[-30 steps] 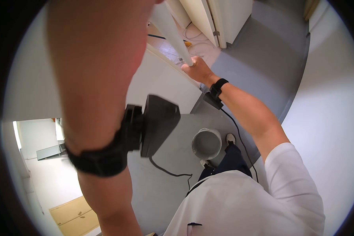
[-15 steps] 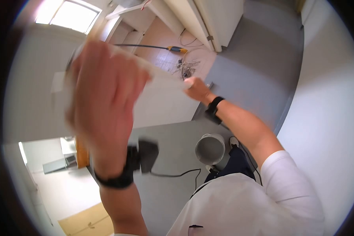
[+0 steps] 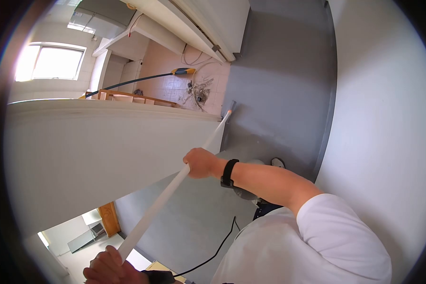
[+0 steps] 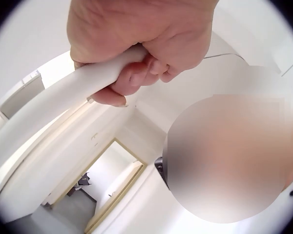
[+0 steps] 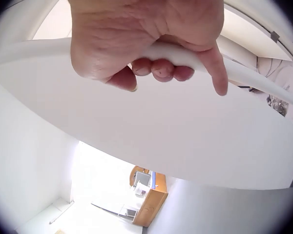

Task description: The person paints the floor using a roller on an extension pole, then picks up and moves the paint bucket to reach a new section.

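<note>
A long white pole (image 3: pixel 161 201) runs slantwise across the head view, from lower left up to the wall's end. Its far tip carries a small orange band and a narrow grey end piece (image 3: pixel 233 105), which overlaps the grey floor. My left hand (image 3: pixel 108 267) grips the near part of the pole at the bottom left, fingers wrapped round it in the left wrist view. Farther along, my right hand (image 3: pixel 201 162) holds the shaft. In the right wrist view several fingers curl round the pole (image 5: pixel 263 83) while one finger (image 5: pixel 219 73) points away from it.
A white wall (image 3: pixel 113 151) stands close on the left, and another wall (image 3: pixel 383 118) bounds the right. Grey floor (image 3: pixel 284 80) stretches between. A bucket (image 3: pixel 244 194) stands by my feet, mostly hidden behind my right forearm. A black cable (image 3: pixel 217 251) hangs from my left wrist.
My left hand has dropped from close before the camera to the lower left. My right hand has moved left and down. The pole's far end has come into view beside the wall.
</note>
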The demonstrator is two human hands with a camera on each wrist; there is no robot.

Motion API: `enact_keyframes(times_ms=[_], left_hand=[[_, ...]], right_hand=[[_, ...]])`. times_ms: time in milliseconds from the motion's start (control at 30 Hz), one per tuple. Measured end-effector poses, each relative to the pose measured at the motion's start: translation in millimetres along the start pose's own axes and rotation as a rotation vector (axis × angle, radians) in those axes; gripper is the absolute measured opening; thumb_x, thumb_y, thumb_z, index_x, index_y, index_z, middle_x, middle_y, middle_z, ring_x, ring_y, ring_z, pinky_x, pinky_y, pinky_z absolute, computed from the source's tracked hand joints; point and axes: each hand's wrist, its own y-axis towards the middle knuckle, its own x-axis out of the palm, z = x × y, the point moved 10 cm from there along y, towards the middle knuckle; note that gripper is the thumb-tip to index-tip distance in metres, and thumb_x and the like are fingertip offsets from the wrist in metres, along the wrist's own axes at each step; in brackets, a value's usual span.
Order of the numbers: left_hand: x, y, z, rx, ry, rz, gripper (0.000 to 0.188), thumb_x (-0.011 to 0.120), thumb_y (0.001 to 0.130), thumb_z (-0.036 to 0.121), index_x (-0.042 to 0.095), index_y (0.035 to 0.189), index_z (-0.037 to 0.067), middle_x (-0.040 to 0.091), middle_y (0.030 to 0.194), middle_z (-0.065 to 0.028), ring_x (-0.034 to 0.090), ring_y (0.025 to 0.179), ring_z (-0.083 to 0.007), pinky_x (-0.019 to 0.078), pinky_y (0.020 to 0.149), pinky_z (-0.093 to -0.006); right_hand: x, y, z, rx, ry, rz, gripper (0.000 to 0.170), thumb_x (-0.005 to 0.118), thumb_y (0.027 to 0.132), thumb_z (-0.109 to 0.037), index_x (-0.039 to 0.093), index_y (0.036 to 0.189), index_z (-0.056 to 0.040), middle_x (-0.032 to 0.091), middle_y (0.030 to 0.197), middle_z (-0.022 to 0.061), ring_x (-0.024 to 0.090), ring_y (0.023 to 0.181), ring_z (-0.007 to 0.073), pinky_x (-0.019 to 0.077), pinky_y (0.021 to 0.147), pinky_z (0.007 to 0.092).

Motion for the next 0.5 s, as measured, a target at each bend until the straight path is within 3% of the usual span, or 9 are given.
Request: enact_keyframes(times_ms=[67, 100, 167, 200, 267, 500], left_hand=[[16, 6, -5, -0.123, -0.341, -0.343, 0.034, 0.045, 0.099, 0.024, 0.036, 0.069, 0.013, 0.035, 0.056, 0.0001, 0.03, 0.054, -0.014, 0.0347, 0.06, -0.0371], [19, 5, -4, -0.123, -0.342, -0.343, 0.034, 0.045, 0.099, 0.024, 0.036, 0.069, 0.013, 0.035, 0.056, 0.0001, 0.03, 0.054, -0.014, 0.0347, 0.06, -0.0371], [28, -1, -4, -0.166, -0.379, -0.368, 0.036, 0.044, 0.102, 0.031, 0.053, 0.073, 0.011, 0.039, 0.056, -0.0028, 0.037, 0.053, -0.0203, 0.0381, 0.066, -0.0397], [31, -4, -3, -0.167, -0.38, -0.368, 0.036, 0.044, 0.102, 0.031, 0.053, 0.073, 0.011, 0.039, 0.056, -0.0028, 0.037, 0.053, -0.0203, 0.0381, 0.066, -0.0397], [41, -11, 0, -0.182, -0.473, -0.405, 0.043, 0.035, 0.104, 0.036, 0.034, 0.066, 0.017, 0.024, 0.06, 0.0042, 0.026, 0.06, -0.0125, 0.0318, 0.072, -0.0367], [57, -13, 13, -0.11, -0.422, -0.371, 0.042, 0.033, 0.105, 0.035, 0.033, 0.068, 0.017, 0.024, 0.061, 0.0022, 0.027, 0.059, -0.0131, 0.0324, 0.073, -0.0368]], right_hand=[[-1, -4, -2, 0.042, -0.028, -0.102, 0.016, 0.065, 0.067, -0.013, 0.067, 0.077, -0.0014, 0.064, 0.078, 0.0198, 0.063, 0.083, 0.0382, 0.0513, 0.074, 0.0446], [0, -7, -2, 0.057, -0.028, -0.141, 0.016, 0.064, 0.066, -0.012, 0.067, 0.077, -0.0009, 0.065, 0.079, 0.0202, 0.063, 0.083, 0.0386, 0.0512, 0.073, 0.0447], [-3, -12, -5, 0.072, -0.028, -0.18, 0.016, 0.064, 0.066, -0.011, 0.067, 0.077, -0.0005, 0.065, 0.08, 0.0206, 0.063, 0.082, 0.039, 0.0512, 0.073, 0.0448], [-6, -15, -8, 0.07, -0.027, -0.183, 0.016, 0.062, 0.066, -0.012, 0.068, 0.075, -0.0003, 0.065, 0.077, 0.0209, 0.063, 0.08, 0.0396, 0.0515, 0.073, 0.0448], [-9, -17, -6, 0.069, -0.026, -0.186, 0.016, 0.06, 0.067, -0.014, 0.068, 0.072, -0.0002, 0.065, 0.075, 0.0213, 0.064, 0.077, 0.0403, 0.0518, 0.073, 0.0449], [-27, 5, -13, -0.008, 0.001, -0.217, 0.016, 0.06, 0.064, -0.011, 0.067, 0.071, 0.0021, 0.064, 0.073, 0.0236, 0.063, 0.074, 0.042, 0.0514, 0.07, 0.0457]])
